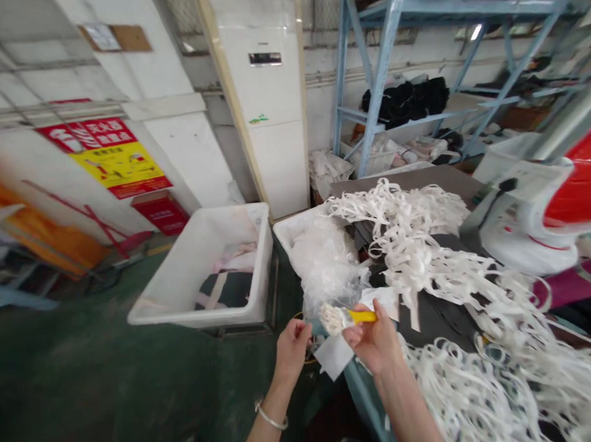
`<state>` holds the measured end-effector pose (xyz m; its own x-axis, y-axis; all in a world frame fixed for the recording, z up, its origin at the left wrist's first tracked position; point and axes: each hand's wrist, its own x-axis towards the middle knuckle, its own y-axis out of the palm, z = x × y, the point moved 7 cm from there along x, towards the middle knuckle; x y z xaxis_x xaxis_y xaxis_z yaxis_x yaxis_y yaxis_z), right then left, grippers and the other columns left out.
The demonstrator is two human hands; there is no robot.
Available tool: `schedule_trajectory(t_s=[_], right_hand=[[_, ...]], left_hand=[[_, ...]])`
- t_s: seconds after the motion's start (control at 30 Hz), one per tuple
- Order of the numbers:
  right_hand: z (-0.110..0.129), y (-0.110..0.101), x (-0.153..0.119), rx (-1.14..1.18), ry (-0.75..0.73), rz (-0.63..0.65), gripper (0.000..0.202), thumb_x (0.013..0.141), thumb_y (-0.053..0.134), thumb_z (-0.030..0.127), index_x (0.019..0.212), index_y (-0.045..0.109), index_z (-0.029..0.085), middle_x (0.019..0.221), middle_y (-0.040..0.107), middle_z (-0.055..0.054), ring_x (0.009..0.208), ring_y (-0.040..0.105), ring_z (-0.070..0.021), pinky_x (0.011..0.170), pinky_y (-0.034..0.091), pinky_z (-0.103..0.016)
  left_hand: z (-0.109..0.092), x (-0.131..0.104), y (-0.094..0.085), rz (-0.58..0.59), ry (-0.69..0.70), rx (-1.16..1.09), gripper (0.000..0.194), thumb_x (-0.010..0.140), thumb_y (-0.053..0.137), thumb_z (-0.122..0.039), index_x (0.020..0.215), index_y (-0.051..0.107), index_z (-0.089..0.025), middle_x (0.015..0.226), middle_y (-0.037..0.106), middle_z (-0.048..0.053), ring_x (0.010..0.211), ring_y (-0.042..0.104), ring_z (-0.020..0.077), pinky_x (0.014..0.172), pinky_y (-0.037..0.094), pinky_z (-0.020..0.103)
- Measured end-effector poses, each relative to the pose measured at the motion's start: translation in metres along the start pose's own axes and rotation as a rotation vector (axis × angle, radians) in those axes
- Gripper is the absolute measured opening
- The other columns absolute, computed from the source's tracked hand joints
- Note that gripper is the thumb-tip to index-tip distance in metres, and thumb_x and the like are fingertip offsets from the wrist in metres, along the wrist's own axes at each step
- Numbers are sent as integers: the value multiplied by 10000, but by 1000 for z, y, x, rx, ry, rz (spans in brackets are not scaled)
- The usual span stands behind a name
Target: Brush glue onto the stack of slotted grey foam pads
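Observation:
My right hand [375,339] is closed around a brush-like thing with a yellow handle [364,316]. Its cream, tufted end [332,319] points left, toward my other hand. My left hand [294,344] is pinched just left of that end; whatever sits between its fingertips is too small to make out. A white sheet [335,356] hangs below and between both hands. Clear plastic wrapping [329,272] is heaped beyond them. To the right, long white fabric strips [418,260] lie in tangled loops on the table, with a second heap [471,390] nearer me.
A white tub [156,317] with cloth in it stands front left on the green floor [85,380]. Behind are a tall white cabinet unit [279,162] and a blue rack [381,76]. At right, a white machine [527,240] stands by the strips.

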<state>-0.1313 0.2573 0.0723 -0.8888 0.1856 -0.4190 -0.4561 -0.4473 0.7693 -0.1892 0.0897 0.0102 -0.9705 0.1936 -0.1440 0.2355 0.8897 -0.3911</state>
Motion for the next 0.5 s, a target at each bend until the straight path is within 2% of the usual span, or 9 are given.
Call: schedule_trajectory(t_s=[0.1,0.23,0.33,0.4,0.47,0.5], right_hand=[[-67,35,12,-17,230,104,386,844,503,546,716,529,182,453,295,88,352,228,-55,325,190,-151],[-164,90,10,-40,458,222,336,882,487,500,807,544,177,527,370,71,403,330,-51,362,256,-137],[-249,136,-13,-105,627,342,252,889,518,423,822,525,180,563,389,70,446,376,-51,399,314,-139],[-310,162,-40,-173,713,409,232,883,543,375,769,484,182,558,373,80,437,358,-45,399,314,-141],[-370,184,-76,-243,749,455,261,879,550,353,717,429,188,537,346,92,414,322,-40,384,288,-143],[-399,193,-97,-268,750,472,277,879,547,349,702,404,191,525,331,98,404,303,-39,376,272,-145]], left_hand=[[31,-35,-55,-132,-138,-277,288,786,520,-467,747,553,-184,659,622,0,631,593,144,620,463,262],[72,-103,-136,-406,-291,-600,325,719,626,-473,810,599,-162,714,668,24,618,609,136,601,477,255],[92,-165,-186,-622,-330,-731,367,708,646,-488,841,617,-148,701,666,31,584,596,125,594,481,255],[97,-211,-205,-768,-327,-798,412,744,605,-507,925,621,-137,796,686,68,682,632,160,682,515,298],[94,-256,-213,-922,-307,-819,493,798,532,-520,1120,569,-148,1098,655,125,960,631,227,871,503,365],[89,-276,-213,-985,-294,-794,547,821,500,-518,1242,493,-169,1284,557,133,1130,559,251,976,452,386]])
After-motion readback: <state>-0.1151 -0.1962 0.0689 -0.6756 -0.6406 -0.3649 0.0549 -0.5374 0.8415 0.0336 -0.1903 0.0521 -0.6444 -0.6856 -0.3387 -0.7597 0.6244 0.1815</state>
